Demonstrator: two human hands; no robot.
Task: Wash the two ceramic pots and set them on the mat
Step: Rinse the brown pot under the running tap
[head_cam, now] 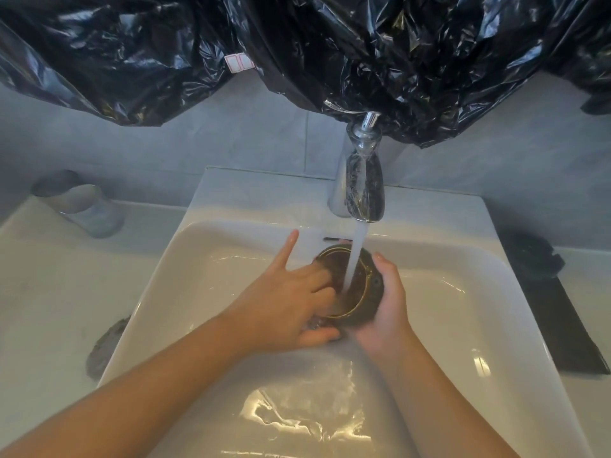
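Observation:
A dark ceramic pot (373, 285) with a gold rim is tilted on its side over the white sink (231, 200), under the running water (355, 256). My right hand (390, 309) cups the pot's outer wall from the right. My left hand (287, 302) has its middle fingers inside the pot's mouth and its thumb below the rim, with the index finger sticking out. A black mat (568, 325) lies on the counter to the right of the sink. At the mat's far end sits a dark rounded object (532, 256), possibly the second pot; it is too dim to tell.
A chrome faucet (363, 180) stands at the back of the sink. A pale cup (89, 206) is on the counter at the far left, and a grey lump (105, 345) lies by the sink's left edge. Black plastic sheeting (297, 44) hangs over the wall.

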